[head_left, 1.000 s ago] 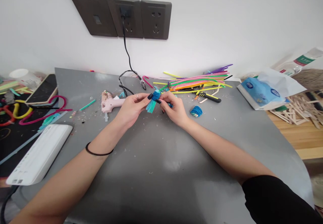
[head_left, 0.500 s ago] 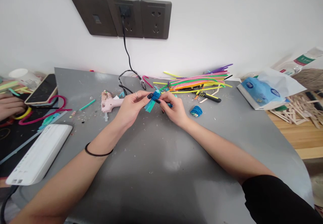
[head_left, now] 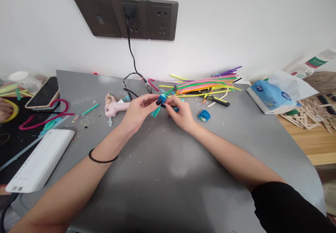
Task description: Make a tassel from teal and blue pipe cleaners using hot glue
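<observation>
Blue bundle (head_left: 162, 97) | pinching it with left hand (head_left: 140, 110) and right hand (head_left: 181, 112), both grips closed, presumably for steadiness | glue gun (head_left: 112, 107): lying left of bundle, probably for reach

Probably craft workspace, glue gun (head_left: 112, 109), pipe cleaners (head_left: 207, 83)

Grey tabletop (head_left: 168, 198), centre to lower frame. On it: 1 pink glue gun (head_left: 112, 108), left of centre; 1 teal stick (head_left: 90, 109), further left, near scattered crumbs (head_left: 85, 127); multicoloured pipe cleaners (head_left: 207, 82), bundled, upper right of centre; 1 black-and-yellow tool (head_left: 219, 101) just below them; 1 blue coiled piece (head_left: 204, 115), right of centre
</observation>
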Available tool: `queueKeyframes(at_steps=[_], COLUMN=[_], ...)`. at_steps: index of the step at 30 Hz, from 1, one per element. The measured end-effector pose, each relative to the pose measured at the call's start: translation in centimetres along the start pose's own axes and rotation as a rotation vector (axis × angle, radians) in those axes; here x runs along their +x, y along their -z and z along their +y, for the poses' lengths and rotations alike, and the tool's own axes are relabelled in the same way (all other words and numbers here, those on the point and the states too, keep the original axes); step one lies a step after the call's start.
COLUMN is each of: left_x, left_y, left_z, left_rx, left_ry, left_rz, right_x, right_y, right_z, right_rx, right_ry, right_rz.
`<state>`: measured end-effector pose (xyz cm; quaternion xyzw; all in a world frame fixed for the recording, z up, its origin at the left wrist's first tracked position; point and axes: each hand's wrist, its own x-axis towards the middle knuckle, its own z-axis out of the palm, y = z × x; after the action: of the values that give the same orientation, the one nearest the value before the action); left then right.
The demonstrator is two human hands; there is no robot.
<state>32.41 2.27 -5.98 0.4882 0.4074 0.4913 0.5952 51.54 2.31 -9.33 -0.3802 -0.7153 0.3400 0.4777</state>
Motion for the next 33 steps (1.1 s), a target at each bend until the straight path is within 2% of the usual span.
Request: queueKeyframes(at_steps=[15, 22, 33], left_x=[0.31, 0.37, 0.54], left_y=[0.24, 0.28, 0.51], left_z=[0.06, 0.09, -0.46], left_rx=[-0.124, -0.207, -0.229], left_ry=[0.092, 0.101, 0.089], left_rz=[-0.015, 0.025, 0.005], right_x=[-0.31, -0.34, -0.37], right_y=[0.09, 0.13, 0.08], right_z=[-0.12, 0.01, -0.06], right_rx=[0.021, 0.03, 0.028], right_ry=[0.072, 0.103, 0.088], right_rz=[-0.039, -0.039, -0.036])
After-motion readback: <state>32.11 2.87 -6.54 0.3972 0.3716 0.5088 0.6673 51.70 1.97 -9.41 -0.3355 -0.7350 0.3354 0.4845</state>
